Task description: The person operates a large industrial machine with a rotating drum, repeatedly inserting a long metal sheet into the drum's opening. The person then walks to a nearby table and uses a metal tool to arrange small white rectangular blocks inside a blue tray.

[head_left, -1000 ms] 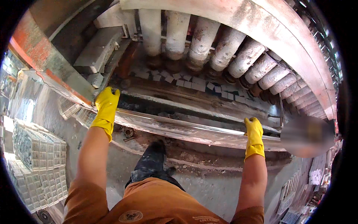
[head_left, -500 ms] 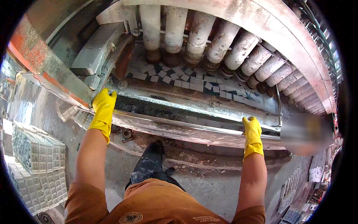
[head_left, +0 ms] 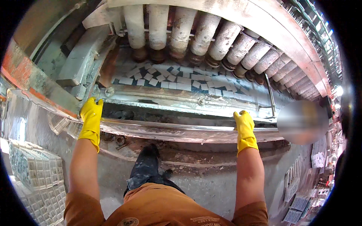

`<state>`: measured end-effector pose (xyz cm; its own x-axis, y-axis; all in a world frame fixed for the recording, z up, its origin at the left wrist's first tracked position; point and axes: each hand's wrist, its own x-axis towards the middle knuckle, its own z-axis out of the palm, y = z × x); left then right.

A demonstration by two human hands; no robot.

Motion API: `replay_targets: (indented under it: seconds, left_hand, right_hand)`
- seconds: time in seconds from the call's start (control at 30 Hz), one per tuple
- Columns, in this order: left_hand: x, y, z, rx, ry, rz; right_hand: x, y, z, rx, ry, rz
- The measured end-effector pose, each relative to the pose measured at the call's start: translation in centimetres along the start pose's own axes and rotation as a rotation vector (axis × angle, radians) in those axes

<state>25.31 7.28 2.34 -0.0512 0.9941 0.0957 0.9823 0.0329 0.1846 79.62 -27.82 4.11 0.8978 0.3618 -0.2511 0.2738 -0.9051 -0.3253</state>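
My left hand (head_left: 91,117), in a yellow rubber glove, is closed at the left end of a long, wet metal panel (head_left: 171,106). Far to the right, my right hand (head_left: 246,130), gloved the same way, has its fingers curled at the panel's near edge. The panel runs sideways between both hands, above a dark trough with wet debris. Just in front of it lies a metal rail (head_left: 169,125). Beyond the panel, several small pale square tiles (head_left: 183,83) lie scattered on a wet bed.
A row of thick grey cylinders (head_left: 203,34) stands over the bed, under a curved beam (head_left: 226,9). A grey metal box (head_left: 81,56) sits at the left. White plastic crates (head_left: 36,164) are stacked at lower left. A blurred patch (head_left: 302,122) hides part of the right side.
The whole view has shifted, so the machine and both hands appear farther left. Both hands stay closed at the panel, and the panel's upper face shows a little more.
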Motion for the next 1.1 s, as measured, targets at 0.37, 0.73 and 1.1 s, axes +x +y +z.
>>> replay_targets:
  seconds: [0.37, 0.73, 1.1]
  left_hand:
    - [-0.7, -0.9, 3.1, -0.003, 0.004, 0.063]
    - [-0.4, -1.4, 4.1, -0.064, 0.018, 0.115]
    - [0.8, -1.7, 4.1, -0.041, 0.02, 0.084]
  right_hand:
    - [1.5, 4.6, 2.5, 0.021, 0.076, -0.043]
    - [-0.5, 4.0, 2.2, -0.019, 0.223, -0.116]
    - [0.9, 2.4, 2.3, -0.036, 0.147, -0.012]
